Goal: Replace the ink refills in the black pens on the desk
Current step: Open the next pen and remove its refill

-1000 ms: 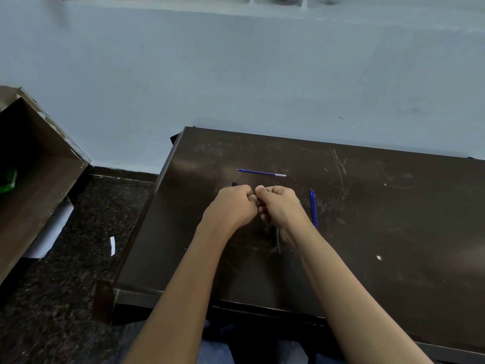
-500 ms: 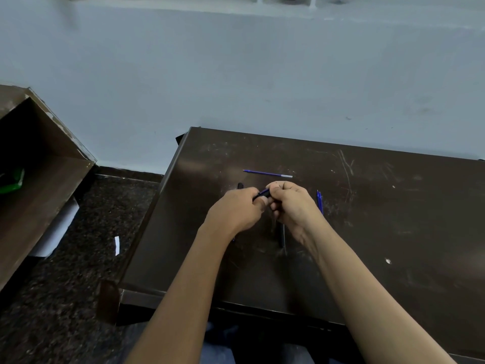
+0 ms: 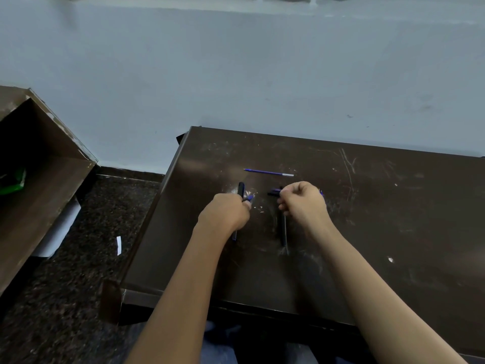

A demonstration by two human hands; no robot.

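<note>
On the far left stands a brown shelf (image 3: 39, 179) with something green (image 3: 13, 179) inside it. A small white scrap (image 3: 119, 245) lies on the dark floor (image 3: 65, 298) beside the desk (image 3: 393, 232).

The left hand (image 3: 225, 214) is closed over a small blue pen piece (image 3: 248, 198) that peeks out by the thumb. Just past its knuckles, 1 black pen (image 3: 241, 189) lies on the desk and runs under the hand. A thin dark tip (image 3: 234, 236) shows by the wrist, but I cannot tell if it belongs to that pen.

Farther back, near the middle, a thin blue refill (image 3: 267, 172) lies flat and alone, apart from both hands.

The right hand (image 3: 304, 203) is curled shut and pinches a short dark pen part (image 3: 274, 192) at its fingertips. Under this hand another black pen (image 3: 283, 229) lies on the desk, pointing toward the person. A bit of blue (image 3: 321, 193) shows behind the hand; it is too hidden to name.

I think a pen is in 2 pieces now, so the next job is the refill. The refill looks very light and thin, so it may bend or roll. It is best pinched near its middle with 2 fingertips. The pens look hard and smooth, so they could slip; hold each one around the barrel.
</note>
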